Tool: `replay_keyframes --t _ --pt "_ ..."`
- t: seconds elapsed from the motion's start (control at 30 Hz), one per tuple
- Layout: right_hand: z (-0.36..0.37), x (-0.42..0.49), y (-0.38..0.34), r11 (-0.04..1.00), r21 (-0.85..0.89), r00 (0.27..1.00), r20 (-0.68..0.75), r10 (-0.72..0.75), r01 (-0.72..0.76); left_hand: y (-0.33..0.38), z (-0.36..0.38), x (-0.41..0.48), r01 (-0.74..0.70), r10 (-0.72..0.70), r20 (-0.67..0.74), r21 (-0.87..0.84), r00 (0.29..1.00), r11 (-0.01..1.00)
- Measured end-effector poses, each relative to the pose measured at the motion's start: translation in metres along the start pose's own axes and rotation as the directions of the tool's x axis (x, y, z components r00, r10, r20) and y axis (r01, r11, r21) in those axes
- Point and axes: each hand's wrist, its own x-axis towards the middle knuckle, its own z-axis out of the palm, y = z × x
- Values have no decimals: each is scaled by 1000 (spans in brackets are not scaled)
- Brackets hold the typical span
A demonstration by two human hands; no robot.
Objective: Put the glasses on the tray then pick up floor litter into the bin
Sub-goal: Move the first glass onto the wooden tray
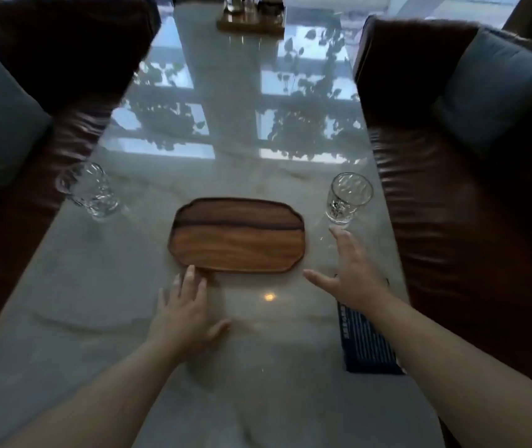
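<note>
An oval wooden tray (237, 236) lies in the middle of a glossy marble table (96, 286), with nothing on it. One clear glass (88, 190) stands at the table's left edge, another clear glass (348, 198) near the right edge. My left hand (185, 313) rests flat on the table, fingers spread, fingertips at the tray's near left corner. My right hand (352, 273) hovers open just below the right glass, fingertips a short gap from its base. Neither hand holds anything.
Brown leather chairs with grey cushions flank the table, one on the left (25, 108) and one on the right (458, 156). A dark blue printed sheet (366, 341) lies under my right forearm. A wooden stand with bottles (250, 17) sits at the far end.
</note>
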Motion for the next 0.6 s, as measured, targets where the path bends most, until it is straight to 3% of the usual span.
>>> replay_keyframes --t 0.1,0.2,0.4,0.6 --pt "9 8 16 972 167 983 -56 177 -165 12 13 -1 122 -124 -45 -25 991 992" --pt "19 17 34 924 269 949 -86 303 -270 15 25 -2 110 -116 -162 -47 980 993" --pt "15 58 52 811 525 897 -180 403 -259 13 18 -4 63 -71 -182 -46 981 997" --pt "9 96 53 772 598 875 -234 424 -214 11 16 -3 64 -74 -141 -75 987 995"
